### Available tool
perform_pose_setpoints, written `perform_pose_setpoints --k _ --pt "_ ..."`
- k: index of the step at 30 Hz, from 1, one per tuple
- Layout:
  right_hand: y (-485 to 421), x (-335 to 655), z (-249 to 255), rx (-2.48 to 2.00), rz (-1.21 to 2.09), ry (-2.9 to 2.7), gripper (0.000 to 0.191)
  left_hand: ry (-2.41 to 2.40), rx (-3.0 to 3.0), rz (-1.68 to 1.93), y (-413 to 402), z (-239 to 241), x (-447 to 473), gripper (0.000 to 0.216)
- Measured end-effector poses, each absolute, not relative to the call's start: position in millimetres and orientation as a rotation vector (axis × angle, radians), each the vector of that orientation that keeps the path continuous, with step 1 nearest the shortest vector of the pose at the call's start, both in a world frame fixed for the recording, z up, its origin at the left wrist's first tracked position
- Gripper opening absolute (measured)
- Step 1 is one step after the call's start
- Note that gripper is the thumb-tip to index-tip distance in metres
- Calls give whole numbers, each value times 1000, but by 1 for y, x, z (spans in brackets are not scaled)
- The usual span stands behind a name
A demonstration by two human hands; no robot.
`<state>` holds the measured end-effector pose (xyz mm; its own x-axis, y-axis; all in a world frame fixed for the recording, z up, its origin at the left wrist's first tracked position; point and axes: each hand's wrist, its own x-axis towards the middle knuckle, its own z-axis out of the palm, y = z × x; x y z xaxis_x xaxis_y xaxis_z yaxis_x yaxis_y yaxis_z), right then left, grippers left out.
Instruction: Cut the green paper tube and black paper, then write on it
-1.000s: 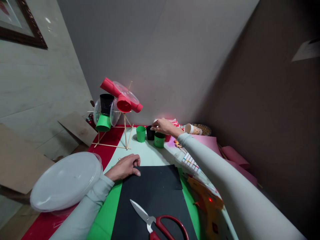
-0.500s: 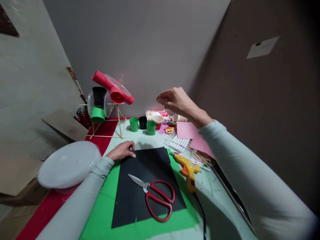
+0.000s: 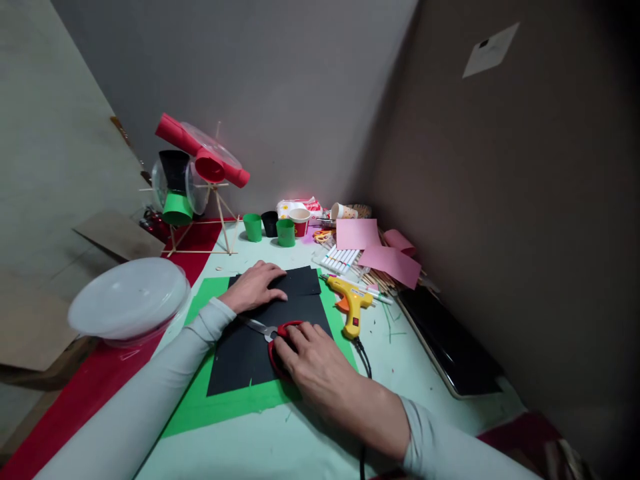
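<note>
Right grip (image 3: 320, 367) lowered — scissors (image 3: 271, 332) beneath.

- Bare mint-green table covering (image 3: 225, 453) leaves passage nearest the viewer, until a thin black cord (image 3: 364, 357).
- Yellow plastic glue gun (image 3: 353, 317) obstructs right of the flat black paper sheet (image 3: 240, 367).
- Small round green cups (image 3: 286, 233) and slender wooden-stick frame (image 3: 223, 223) block beyond.

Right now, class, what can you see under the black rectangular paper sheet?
Bright green paper shows from beneath the black rectangular paper sheet at its left, right and near edges. The sheet hides whatever lies under its middle.
</note>
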<state>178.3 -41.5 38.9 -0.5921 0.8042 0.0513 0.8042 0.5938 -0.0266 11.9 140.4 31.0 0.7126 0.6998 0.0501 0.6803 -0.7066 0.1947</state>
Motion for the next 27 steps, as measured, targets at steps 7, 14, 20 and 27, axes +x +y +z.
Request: perform_pose_setpoints --k 7,14,20,27 --pt "-39 187 32 -1260 -24 -2728 32 1028 2845 68 128 42 20 41" --pt "-34 187 11 -1237 -133 -2662 37 1041 2904 68 104 46 24 35" --pt "-39 189 20 -1172 -15 -2705 31 1032 2863 63 105 46 17 55" --pt "-43 192 30 -1117 74 -2718 27 1071 2830 78 115 43 10 52"
